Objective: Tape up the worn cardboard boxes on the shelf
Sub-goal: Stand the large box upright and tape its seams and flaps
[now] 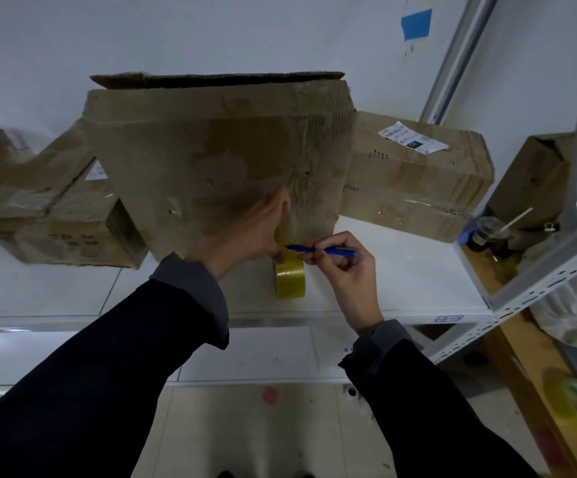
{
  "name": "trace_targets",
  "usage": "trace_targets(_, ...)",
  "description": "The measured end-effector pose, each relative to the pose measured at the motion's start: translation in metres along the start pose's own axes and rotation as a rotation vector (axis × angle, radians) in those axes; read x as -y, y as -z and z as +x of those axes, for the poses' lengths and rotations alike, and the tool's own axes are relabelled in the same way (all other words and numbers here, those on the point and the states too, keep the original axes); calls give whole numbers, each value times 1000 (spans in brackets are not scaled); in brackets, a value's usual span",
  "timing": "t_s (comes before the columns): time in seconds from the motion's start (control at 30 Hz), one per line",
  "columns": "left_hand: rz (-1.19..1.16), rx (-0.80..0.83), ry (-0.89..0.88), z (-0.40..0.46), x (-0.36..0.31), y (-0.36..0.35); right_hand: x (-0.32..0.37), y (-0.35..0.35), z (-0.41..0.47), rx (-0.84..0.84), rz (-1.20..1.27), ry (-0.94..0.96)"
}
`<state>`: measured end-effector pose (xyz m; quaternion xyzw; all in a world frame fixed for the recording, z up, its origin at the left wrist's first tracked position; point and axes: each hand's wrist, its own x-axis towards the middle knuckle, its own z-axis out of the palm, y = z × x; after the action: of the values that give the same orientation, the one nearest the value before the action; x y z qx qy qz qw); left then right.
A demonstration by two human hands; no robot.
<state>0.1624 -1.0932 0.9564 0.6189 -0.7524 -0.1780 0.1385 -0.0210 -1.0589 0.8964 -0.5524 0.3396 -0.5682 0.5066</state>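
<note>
Dark sleeves [114, 374] nearest the lens, reaching up to the shelf [400, 270]. Left hand [256, 229] pressed against the front face of the big worn box [211, 160], fingertips pinching the tape end just above the yellow tape roll [290, 276]. Right hand [344, 267], just right of the roll, curled round a blue pen [321, 250], tip laid across the strip, probably to pierce or cut it, though the contact is too blurred to confirm. Roll standing on edge on the shelf, touching the box foot. Smaller boxes [414, 181] left and right of the big one. Cardboard soft, creased, likely light and yielding: best braced flat-palmed near the seam. Tape thin, sticky, prone to fold: hold taut at the free end.
</note>
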Motion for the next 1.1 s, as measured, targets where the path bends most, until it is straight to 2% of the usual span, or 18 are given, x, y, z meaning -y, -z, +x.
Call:
trace_targets(0.6,-11,-39,-58,-1,4,-5,-21,-11,5,-19,-174,21)
trace_targets(1.1,-22,-23,-45,-2,5,-6,-22,-11,1,-62,-157,55)
